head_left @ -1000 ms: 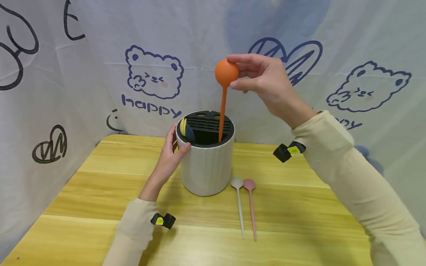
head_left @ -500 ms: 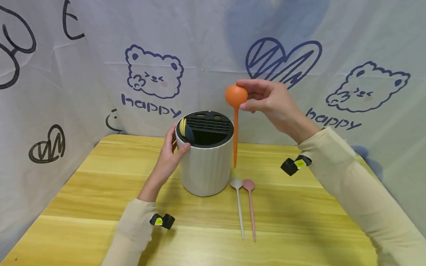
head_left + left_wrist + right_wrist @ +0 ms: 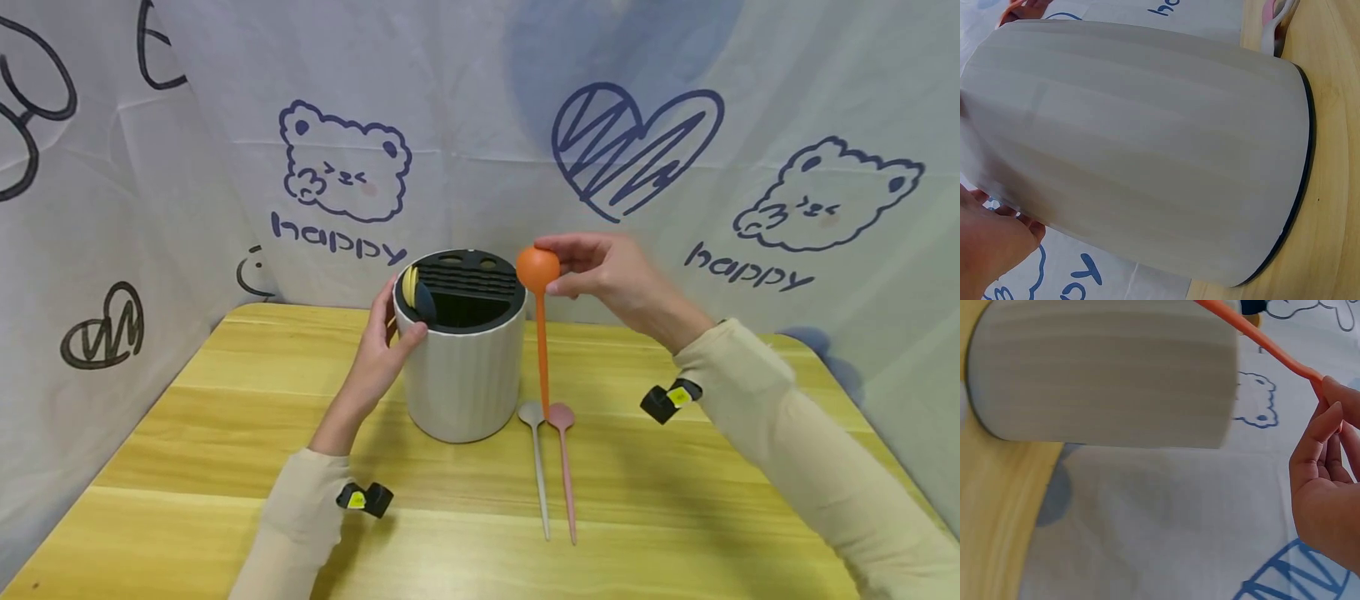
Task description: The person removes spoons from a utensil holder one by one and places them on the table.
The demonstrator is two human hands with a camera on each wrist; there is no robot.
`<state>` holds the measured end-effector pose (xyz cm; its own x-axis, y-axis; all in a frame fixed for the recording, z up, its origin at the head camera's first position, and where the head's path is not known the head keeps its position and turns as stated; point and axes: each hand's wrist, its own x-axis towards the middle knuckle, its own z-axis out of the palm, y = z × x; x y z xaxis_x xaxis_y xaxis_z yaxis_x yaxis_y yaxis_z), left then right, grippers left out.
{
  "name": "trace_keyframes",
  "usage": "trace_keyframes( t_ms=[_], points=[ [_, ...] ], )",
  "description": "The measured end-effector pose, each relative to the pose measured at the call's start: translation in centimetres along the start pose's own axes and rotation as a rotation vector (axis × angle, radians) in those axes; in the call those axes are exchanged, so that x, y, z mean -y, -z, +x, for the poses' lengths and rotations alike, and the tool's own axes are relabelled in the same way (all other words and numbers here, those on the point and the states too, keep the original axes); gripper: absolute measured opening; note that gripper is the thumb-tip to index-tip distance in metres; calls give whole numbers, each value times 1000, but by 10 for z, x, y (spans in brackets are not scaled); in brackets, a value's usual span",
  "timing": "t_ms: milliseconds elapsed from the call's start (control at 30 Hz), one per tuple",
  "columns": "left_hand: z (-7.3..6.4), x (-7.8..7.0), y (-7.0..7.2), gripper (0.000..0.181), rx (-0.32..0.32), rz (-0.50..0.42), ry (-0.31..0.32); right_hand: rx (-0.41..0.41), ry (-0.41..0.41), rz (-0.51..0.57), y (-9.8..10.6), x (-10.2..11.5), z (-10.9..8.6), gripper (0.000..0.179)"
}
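Note:
A white ribbed utensil holder (image 3: 463, 383) with a black slotted top stands upright on the table. My left hand (image 3: 380, 360) grips its left side near the rim, thumb in front and the other fingers partly hidden behind. To the right of the holder, my right hand (image 3: 611, 271) pinches an orange spoon (image 3: 537, 271) by its round bowl, handle hanging down. The handle's tip overlaps the heads of a white spoon (image 3: 538, 454) and a pink spoon (image 3: 566, 458) in the head view; whether it touches them I cannot tell. Both spoons lie side by side, heads toward the back.
Yellow rounded pieces (image 3: 409, 287) and a dark blue one (image 3: 425, 302) stick up at the left of the holder's opening. A printed white cloth (image 3: 480, 192) hangs behind the wooden table (image 3: 675, 517).
My right hand has lifted the orange spoon's handle clear of the holder's opening, moved it right, and lowered it beside the holder. The left hand stays on the holder.

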<state>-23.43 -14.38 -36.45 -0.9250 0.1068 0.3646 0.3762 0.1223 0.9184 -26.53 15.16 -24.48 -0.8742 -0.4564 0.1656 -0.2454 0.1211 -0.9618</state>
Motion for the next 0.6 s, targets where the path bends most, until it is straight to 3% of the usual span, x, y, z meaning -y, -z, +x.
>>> trace_keyframes(
  t_ms=[333, 600],
  points=[
    [0, -2, 5, 89, -2, 17, 7, 35, -54, -12, -5, -26, -10, 53],
    [0, 0, 1, 91, -2, -5, -6, 57, -142, -9, -6, -50, -27, 54]
  ],
)
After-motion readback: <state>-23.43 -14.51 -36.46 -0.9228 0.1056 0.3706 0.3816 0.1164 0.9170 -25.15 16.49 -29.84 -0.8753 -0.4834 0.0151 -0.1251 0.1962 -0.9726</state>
